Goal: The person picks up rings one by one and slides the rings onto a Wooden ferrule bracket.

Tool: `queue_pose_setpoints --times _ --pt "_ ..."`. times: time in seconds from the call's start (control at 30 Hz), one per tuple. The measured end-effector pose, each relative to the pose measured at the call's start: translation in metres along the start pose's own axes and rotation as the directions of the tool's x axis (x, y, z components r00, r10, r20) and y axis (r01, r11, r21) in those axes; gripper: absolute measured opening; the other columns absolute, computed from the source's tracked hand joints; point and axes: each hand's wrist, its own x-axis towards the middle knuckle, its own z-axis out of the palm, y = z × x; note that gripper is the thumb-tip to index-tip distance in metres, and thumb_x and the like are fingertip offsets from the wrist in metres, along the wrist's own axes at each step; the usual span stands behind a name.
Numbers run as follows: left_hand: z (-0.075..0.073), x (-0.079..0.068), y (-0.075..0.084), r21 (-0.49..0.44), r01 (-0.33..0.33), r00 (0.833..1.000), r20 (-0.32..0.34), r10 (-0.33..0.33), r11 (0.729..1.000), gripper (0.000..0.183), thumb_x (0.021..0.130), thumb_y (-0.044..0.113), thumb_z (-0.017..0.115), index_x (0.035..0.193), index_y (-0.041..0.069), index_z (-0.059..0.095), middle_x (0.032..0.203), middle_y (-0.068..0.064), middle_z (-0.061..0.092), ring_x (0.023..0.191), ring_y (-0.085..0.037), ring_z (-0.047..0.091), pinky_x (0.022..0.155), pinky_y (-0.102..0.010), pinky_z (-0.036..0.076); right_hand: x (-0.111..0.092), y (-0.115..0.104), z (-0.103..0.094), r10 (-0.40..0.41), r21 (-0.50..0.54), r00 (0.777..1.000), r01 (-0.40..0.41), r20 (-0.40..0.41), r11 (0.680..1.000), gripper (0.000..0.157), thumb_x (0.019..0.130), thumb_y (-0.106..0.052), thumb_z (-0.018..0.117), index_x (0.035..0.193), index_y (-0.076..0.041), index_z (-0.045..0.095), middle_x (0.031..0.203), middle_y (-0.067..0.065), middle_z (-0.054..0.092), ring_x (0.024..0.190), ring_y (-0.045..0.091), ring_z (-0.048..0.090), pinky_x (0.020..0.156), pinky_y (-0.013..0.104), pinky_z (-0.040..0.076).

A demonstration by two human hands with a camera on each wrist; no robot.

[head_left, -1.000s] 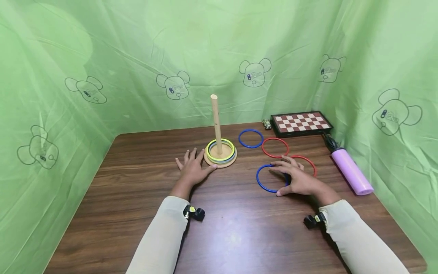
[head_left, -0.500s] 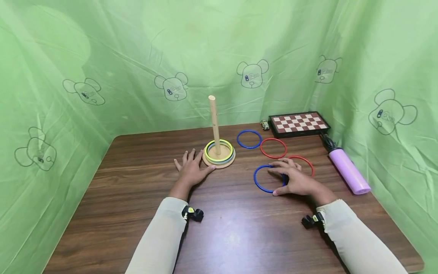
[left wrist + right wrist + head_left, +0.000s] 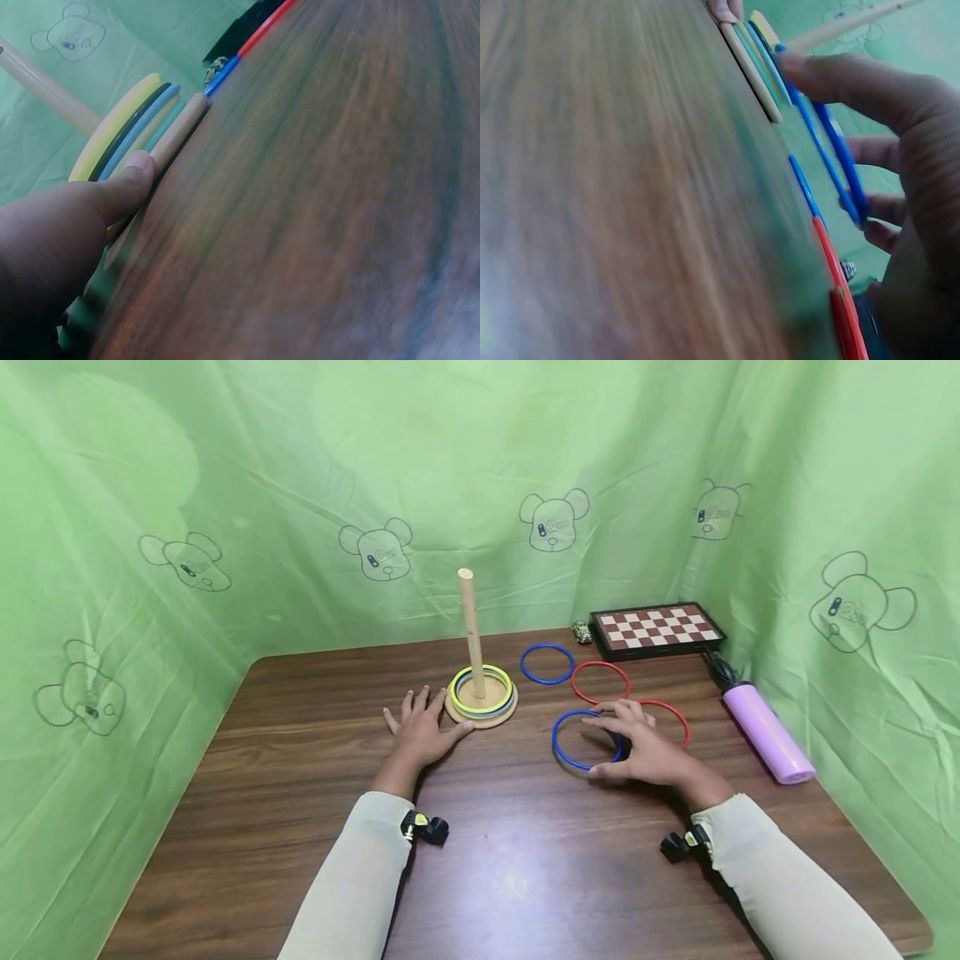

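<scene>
My right hand (image 3: 641, 752) pinches a blue ring (image 3: 555, 739) between thumb and fingers. In the right wrist view this blue ring (image 3: 841, 150) appears nearly edge-on, raised off the table. A wooden peg (image 3: 473, 635) stands upright on a round wooden base (image 3: 489, 723). Several rings are stacked around the peg at the base, with a yellow ring (image 3: 511, 687) on top. My left hand (image 3: 422, 731) lies beside the base, fingers spread. Its thumb (image 3: 135, 176) presses against the base's edge in the left wrist view.
A second blue ring (image 3: 547, 682) and two red rings (image 3: 601, 662), (image 3: 685, 727) lie right of the peg on the wooden table (image 3: 300, 827). Behind them are a toy car (image 3: 582, 632) and a checkered board (image 3: 658, 628). A purple pump (image 3: 768, 735) lies at the right. Green curtains surround the table.
My right hand has lifted the blue ring off the table, moving it slightly left and away from me. My left hand stays at the base.
</scene>
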Motion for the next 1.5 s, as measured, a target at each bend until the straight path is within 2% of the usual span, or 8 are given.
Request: queue_pose_setpoints --times 0.13,0.3,0.5,0.57,0.8,1.1,1.3,1.5 --pt "-0.001 0.002 0.001 0.009 -0.009 1.000 -0.008 0.009 1.000 0.102 0.093 0.087 0.057 0.173 0.027 0.036 0.182 -0.017 0.025 0.170 -0.048 0.010 0.125 -0.086 -0.007 0.006 -0.004 0.002 -0.051 -0.013 0.997 0.050 -0.065 0.999 0.078 0.080 -0.033 0.098 0.149 -0.012 0.068 0.155 0.022 0.052 0.144 0.044 0.035 0.102 0.061 0.025" --pt "-0.002 0.001 0.000 0.008 -0.010 1.000 -0.010 0.010 1.000 0.101 0.093 0.085 0.058 0.172 0.026 0.036 0.181 -0.017 0.025 0.170 -0.049 0.011 0.125 -0.086 -0.007 0.020 -0.014 0.004 -0.069 -0.002 0.987 0.070 -0.148 0.998 0.075 0.079 -0.029 0.098 0.147 -0.014 0.070 0.154 0.023 0.051 0.145 0.046 0.033 0.103 0.066 0.023" --pt "0.000 -0.001 -0.001 0.003 -0.005 1.000 -0.010 0.005 1.000 0.100 0.094 0.084 0.059 0.172 0.026 0.036 0.181 -0.018 0.026 0.170 -0.049 0.011 0.125 -0.086 -0.007 0.042 -0.029 0.004 -0.094 -0.012 0.953 0.094 -0.289 0.995 0.072 0.074 -0.027 0.101 0.140 -0.013 0.074 0.153 0.021 0.054 0.144 0.046 0.035 0.104 0.065 0.024" --pt "0.000 -0.001 0.000 0.003 -0.010 1.000 -0.015 0.010 1.000 0.100 0.094 0.084 0.059 0.172 0.026 0.036 0.181 -0.018 0.026 0.170 -0.048 0.012 0.125 -0.086 -0.007 0.050 -0.036 0.003 -0.099 -0.008 0.945 0.101 -0.313 0.995 0.072 0.074 -0.027 0.102 0.139 -0.014 0.075 0.153 0.020 0.054 0.144 0.044 0.034 0.104 0.064 0.023" --pt "0.000 0.001 0.000 0.001 -0.018 1.000 -0.019 0.018 1.000 0.100 0.094 0.083 0.060 0.172 0.024 0.038 0.181 -0.018 0.026 0.170 -0.048 0.012 0.125 -0.086 -0.007 0.077 -0.065 -0.006 -0.131 -0.025 0.933 0.130 -0.335 0.991 0.074 0.074 -0.032 0.102 0.141 -0.014 0.075 0.154 0.019 0.055 0.144 0.042 0.036 0.106 0.064 0.023" --pt "-0.002 0.000 0.000 -0.007 -0.017 1.000 -0.021 0.017 1.000 0.100 0.093 0.082 0.062 0.171 0.024 0.040 0.180 -0.018 0.027 0.170 -0.048 0.012 0.125 -0.086 -0.008 0.109 -0.093 -0.022 -0.192 -0.071 0.912 0.179 -0.362 0.981 0.075 0.073 -0.036 0.102 0.140 -0.015 0.075 0.153 0.023 0.054 0.145 0.045 0.034 0.109 0.068 0.023" --pt "-0.002 -0.001 0.000 -0.005 -0.006 1.000 -0.004 0.006 1.000 0.101 0.093 0.084 0.060 0.172 0.025 0.038 0.181 -0.017 0.026 0.170 -0.048 0.010 0.125 -0.085 -0.009 0.126 -0.111 -0.036 -0.235 -0.085 0.881 0.219 -0.411 0.972 0.077 0.072 -0.037 0.102 0.140 -0.013 0.075 0.153 0.020 0.055 0.147 0.042 0.035 0.115 0.069 0.024" --pt "-0.002 -0.001 -0.001 -0.014 -0.005 1.000 0.003 0.005 1.000 0.101 0.093 0.085 0.059 0.172 0.025 0.037 0.181 -0.017 0.025 0.170 -0.047 0.009 0.125 -0.085 -0.010 0.142 -0.132 -0.046 -0.242 -0.081 0.858 0.231 -0.453 0.970 0.080 0.073 -0.040 0.101 0.144 -0.014 0.072 0.156 0.014 0.054 0.148 0.036 0.036 0.116 0.063 0.025"
